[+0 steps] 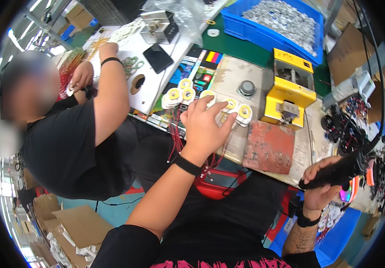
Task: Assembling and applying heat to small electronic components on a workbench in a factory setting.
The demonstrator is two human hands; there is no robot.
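Left forearm (168, 198) (hand (206, 127) overlapping discs (244, 113)) hangs beside wires (177, 143).

Left hand (205, 127) spread near the centre, right hand (321, 190) curled near 4 o'clock.
The left forearm (166, 198) slants in from 7 o'clock, back of the hand up, fingers (219, 107) bent and fanned toward 12, thumb (229, 122) apart toward 1. The right forearm (300, 236) enters between 4 and 5, its hand gripping, partly hidden.
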